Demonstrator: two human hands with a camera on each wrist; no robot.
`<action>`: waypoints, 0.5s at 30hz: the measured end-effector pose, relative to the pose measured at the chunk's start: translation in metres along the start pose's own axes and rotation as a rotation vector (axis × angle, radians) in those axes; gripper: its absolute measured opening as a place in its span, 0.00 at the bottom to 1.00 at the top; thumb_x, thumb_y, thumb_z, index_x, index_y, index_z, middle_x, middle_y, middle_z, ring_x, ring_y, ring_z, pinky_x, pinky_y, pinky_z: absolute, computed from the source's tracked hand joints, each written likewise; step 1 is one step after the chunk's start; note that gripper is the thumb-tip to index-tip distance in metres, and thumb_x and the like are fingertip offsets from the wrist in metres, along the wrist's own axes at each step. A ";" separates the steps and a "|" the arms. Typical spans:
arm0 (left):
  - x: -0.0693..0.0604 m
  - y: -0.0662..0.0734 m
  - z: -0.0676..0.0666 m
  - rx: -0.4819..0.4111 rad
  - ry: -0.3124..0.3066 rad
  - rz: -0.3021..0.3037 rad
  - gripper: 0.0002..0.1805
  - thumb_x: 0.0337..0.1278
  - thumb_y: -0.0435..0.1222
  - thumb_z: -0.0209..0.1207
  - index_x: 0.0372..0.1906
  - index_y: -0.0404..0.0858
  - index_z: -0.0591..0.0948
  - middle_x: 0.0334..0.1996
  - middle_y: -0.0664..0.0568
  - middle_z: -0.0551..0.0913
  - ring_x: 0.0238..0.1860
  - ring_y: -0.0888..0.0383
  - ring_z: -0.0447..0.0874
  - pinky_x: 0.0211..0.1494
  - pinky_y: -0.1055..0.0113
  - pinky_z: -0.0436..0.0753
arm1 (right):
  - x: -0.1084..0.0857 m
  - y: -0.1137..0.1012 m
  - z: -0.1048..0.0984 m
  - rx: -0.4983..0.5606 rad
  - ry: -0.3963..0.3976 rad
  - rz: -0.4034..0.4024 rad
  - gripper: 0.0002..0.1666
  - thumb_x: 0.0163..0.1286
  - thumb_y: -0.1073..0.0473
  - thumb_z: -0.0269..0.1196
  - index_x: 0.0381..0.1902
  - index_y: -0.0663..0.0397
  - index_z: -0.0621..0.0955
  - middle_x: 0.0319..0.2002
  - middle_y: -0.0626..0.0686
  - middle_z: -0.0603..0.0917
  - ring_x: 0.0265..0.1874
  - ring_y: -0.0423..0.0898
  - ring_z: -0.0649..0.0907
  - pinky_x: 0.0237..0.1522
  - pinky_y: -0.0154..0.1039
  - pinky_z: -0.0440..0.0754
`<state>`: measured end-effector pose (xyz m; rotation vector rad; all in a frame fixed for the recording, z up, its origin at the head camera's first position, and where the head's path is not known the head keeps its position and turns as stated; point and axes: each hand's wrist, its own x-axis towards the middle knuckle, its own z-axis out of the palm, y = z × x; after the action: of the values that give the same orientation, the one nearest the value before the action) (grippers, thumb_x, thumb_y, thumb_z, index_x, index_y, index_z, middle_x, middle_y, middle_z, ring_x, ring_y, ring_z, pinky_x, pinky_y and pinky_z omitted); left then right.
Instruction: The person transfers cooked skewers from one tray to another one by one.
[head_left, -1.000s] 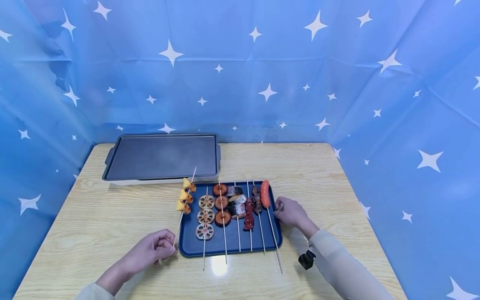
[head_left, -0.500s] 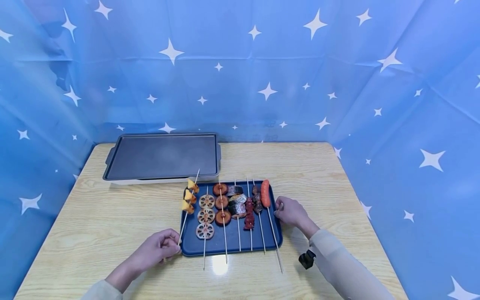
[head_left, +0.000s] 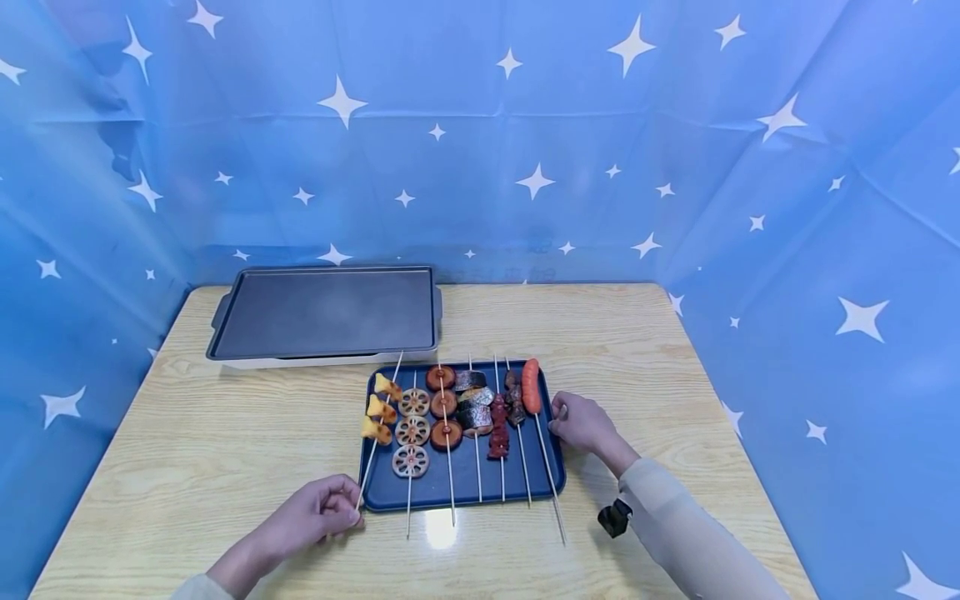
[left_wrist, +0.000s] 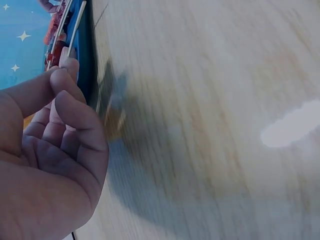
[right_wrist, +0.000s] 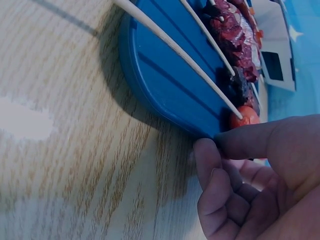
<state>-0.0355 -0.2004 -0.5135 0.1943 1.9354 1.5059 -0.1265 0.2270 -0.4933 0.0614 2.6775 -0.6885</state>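
In the head view, my left hand [head_left: 311,517] pinches the lower end of a skewer of yellow, brown-edged chunks [head_left: 381,408]. This skewer lies slanted over the left side of a blue tray [head_left: 388,492], its tip past the far rim. In the left wrist view, the pale stick [left_wrist: 76,30] runs down to the fingertips. My right hand [head_left: 585,427] grips the tray's right edge between thumb and fingers. Beside it on the tray lies a sausage skewer [head_left: 530,387]. Lotus root slices [head_left: 412,431] sit nearest the yellow chunks.
Further skewers on the tray carry round brown mushroom-like slices [head_left: 444,406], dark-skinned fish-like pieces [head_left: 474,408], red meat [head_left: 498,429] and dark chunks [head_left: 514,400]. Behind the tray stands a dark griddle [head_left: 322,312] on the wooden table [head_left: 187,450]. A starry blue curtain [head_left: 480,150] encloses the table.
My left hand has moved right and slightly nearer to me, bringing the yellow-chunk skewer from outside the tray's left edge onto it. The right hand stays at the tray's edge.
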 end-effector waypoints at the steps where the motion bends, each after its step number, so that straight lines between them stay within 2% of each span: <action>1: -0.001 -0.001 0.000 0.000 -0.007 -0.004 0.14 0.61 0.35 0.60 0.45 0.29 0.75 0.33 0.44 0.85 0.26 0.64 0.77 0.26 0.72 0.74 | 0.000 0.000 0.000 -0.003 -0.001 0.000 0.06 0.60 0.63 0.63 0.30 0.54 0.74 0.21 0.49 0.81 0.20 0.43 0.80 0.25 0.36 0.70; 6: -0.003 -0.005 -0.001 -0.019 -0.018 -0.027 0.14 0.61 0.34 0.59 0.45 0.28 0.74 0.34 0.44 0.85 0.24 0.64 0.78 0.25 0.73 0.72 | 0.001 0.001 0.001 -0.014 0.002 0.000 0.07 0.60 0.63 0.63 0.30 0.53 0.74 0.21 0.48 0.81 0.20 0.43 0.80 0.25 0.35 0.70; 15: 0.000 -0.003 0.002 -0.066 -0.011 -0.070 0.14 0.62 0.35 0.59 0.46 0.29 0.73 0.36 0.44 0.87 0.25 0.63 0.78 0.25 0.74 0.72 | 0.001 0.000 0.000 -0.006 -0.005 0.009 0.07 0.61 0.63 0.63 0.30 0.53 0.74 0.21 0.48 0.81 0.20 0.42 0.80 0.25 0.35 0.70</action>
<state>-0.0341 -0.1998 -0.5162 0.1051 1.8621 1.5169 -0.1272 0.2269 -0.4941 0.0705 2.6723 -0.6770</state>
